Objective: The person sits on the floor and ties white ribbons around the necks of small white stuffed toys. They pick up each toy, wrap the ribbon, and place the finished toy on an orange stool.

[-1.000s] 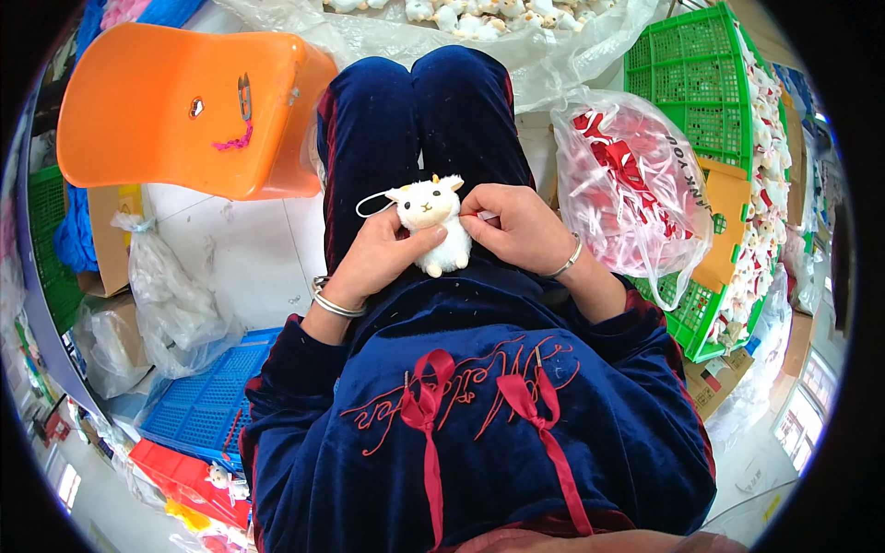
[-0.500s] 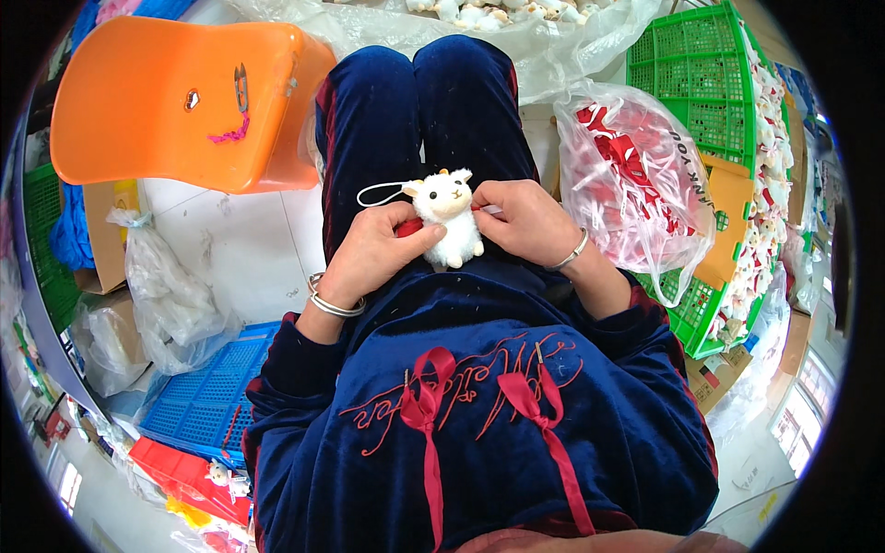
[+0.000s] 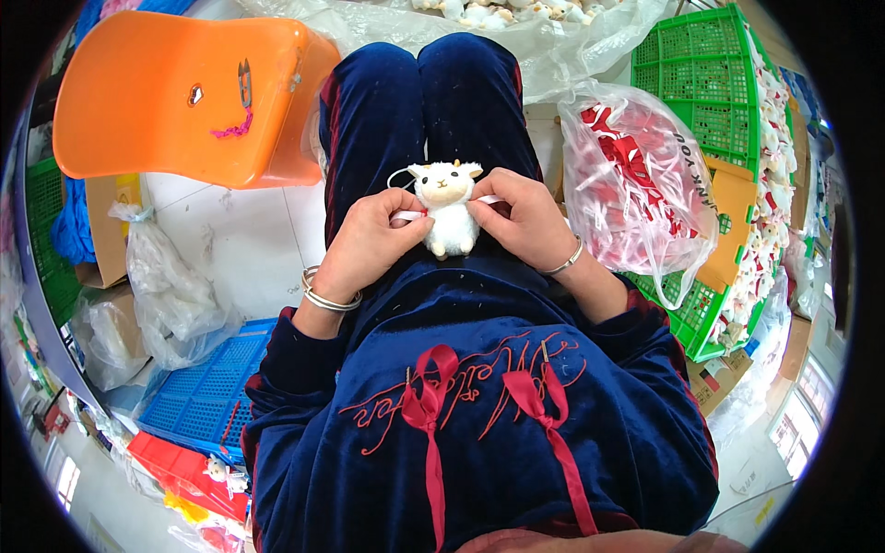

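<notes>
A small white plush sheep (image 3: 452,224) with a beige muzzle and small horns sits upright over my lap, facing me. My left hand (image 3: 380,226) is closed on one end of a red and white ribbon (image 3: 407,217) at the toy's left side. My right hand (image 3: 518,214) pinches the ribbon's other end on the opposite side, its fingertips against the plush. The ribbon's middle is hidden, apparently behind the toy's neck. A thin white cord loop (image 3: 398,175) sticks out beside the toy's head.
An orange stool (image 3: 175,101) at the far left bears thread snips (image 3: 244,85) with a pink tie. To the right lie a clear bag of red and white ribbons (image 3: 636,175) and green crates (image 3: 696,88) of plush toys. A blue crate (image 3: 198,392) stands at left.
The sheep has turned to face me squarely. My left hand has shifted its hold, and the ribbon beside it shows more white than red. The cord loop has drawn closer to the head.
</notes>
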`<action>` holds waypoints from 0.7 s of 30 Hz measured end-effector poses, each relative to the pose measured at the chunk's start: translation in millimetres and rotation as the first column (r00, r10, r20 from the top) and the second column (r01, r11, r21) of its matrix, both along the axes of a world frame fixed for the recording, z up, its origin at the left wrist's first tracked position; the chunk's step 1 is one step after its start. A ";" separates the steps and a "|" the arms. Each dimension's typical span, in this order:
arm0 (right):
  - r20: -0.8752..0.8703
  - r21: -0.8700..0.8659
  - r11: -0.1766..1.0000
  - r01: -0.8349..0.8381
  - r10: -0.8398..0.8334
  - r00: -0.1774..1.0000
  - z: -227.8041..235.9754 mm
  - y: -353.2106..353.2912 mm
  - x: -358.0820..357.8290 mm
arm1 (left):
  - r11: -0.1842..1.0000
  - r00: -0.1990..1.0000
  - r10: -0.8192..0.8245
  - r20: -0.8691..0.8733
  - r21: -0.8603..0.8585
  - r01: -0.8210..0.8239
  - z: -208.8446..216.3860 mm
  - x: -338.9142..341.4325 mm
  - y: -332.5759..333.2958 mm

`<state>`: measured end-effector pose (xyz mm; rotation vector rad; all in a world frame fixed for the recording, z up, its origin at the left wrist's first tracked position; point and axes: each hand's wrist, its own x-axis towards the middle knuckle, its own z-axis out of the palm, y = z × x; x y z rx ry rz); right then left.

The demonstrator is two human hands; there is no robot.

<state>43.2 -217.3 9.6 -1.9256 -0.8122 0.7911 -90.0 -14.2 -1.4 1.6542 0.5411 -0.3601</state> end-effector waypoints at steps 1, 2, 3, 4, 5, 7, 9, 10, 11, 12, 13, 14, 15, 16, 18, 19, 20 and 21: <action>-0.025 0.005 1.000 0.010 -0.010 1.000 -0.3 -0.1 -0.5 | 1.000 1.000 -0.008 0.016 0.005 0.008 -0.3 1.2 -0.4; -0.050 0.010 1.000 0.021 -0.020 0.999 -0.6 0.3 -1.5 | 1.000 0.999 -0.016 0.032 0.010 0.016 -0.6 2.5 -0.9; -0.075 0.014 0.999 0.032 -0.030 0.997 -1.1 0.9 -2.3 | 1.000 0.999 -0.017 0.048 0.015 0.016 -0.8 4.3 -2.1; -0.058 0.038 0.999 0.024 -0.022 0.998 -2.4 2.0 -2.9 | 1.000 0.998 -0.017 0.065 0.022 0.016 -1.3 6.2 -3.5; -0.040 0.061 0.998 0.016 -0.014 0.999 -4.3 3.2 -3.3 | 0.999 0.996 -0.017 0.082 0.028 0.015 -1.6 7.2 -4.1; 0.026 0.113 0.993 -0.033 0.030 0.999 -7.4 3.8 -1.7 | 0.999 0.997 -0.003 0.079 0.042 0.000 -2.7 6.1 -3.8; 0.122 0.164 0.979 -0.118 0.099 0.988 -10.0 2.6 3.2 | 0.998 0.994 0.061 0.092 -0.001 -0.061 -3.8 4.9 -5.3; 0.115 0.163 0.980 -0.118 0.099 0.988 -11.0 2.4 4.8 | 0.992 0.988 0.117 0.103 -0.051 -0.112 -4.2 4.4 -7.5; 0.107 0.163 0.980 -0.117 0.100 0.989 -11.8 2.2 6.3 | 0.982 0.979 0.173 0.110 -0.102 -0.162 -4.5 3.8 -10.3; 0.100 0.163 0.980 -0.117 0.102 0.990 -12.3 1.8 6.9 | 0.984 0.972 0.175 0.156 -0.054 -0.168 -4.0 2.5 -15.1; 0.096 0.154 0.982 -0.114 0.100 0.990 -12.3 1.1 7.4 | 0.985 0.964 0.173 0.204 -0.007 -0.175 -3.2 1.6 -21.0; 0.092 0.145 0.983 -0.111 0.098 0.991 -12.3 0.5 7.8 | 0.982 0.953 0.169 0.251 0.040 -0.185 -3.4 1.3 -24.8; 0.088 0.136 0.985 -0.108 0.097 0.991 -12.4 0.3 7.9 | 0.979 0.946 0.151 0.286 0.092 -0.184 -5.7 1.3 -26.4; 0.088 0.126 0.988 -0.091 0.080 0.993 -12.5 0.9 6.9 | 0.972 0.938 0.131 0.322 0.144 -0.185 -8.5 1.8 -27.7; 0.088 0.107 0.993 -0.059 0.049 0.995 -13.8 4.0 2.3 | 0.955 0.936 0.092 0.340 0.236 -0.180 -9.2 3.8 -26.4; 0.100 0.105 0.993 -0.049 0.039 0.994 -14.6 5.9 0.4 | 0.961 0.942 0.110 0.318 0.207 -0.182 -9.6 4.7 -24.9; 0.112 0.103 0.994 -0.040 0.028 0.993 -15.5 7.8 -1.4 | 0.967 0.947 0.126 0.295 0.178 -0.184 -10.2 5.5 -23.1; 0.125 0.101 0.994 -0.030 0.018 0.992 -16.2 8.9 -2.8 | 0.971 0.952 0.142 0.271 0.149 -0.187 -10.7 6.0 -21.2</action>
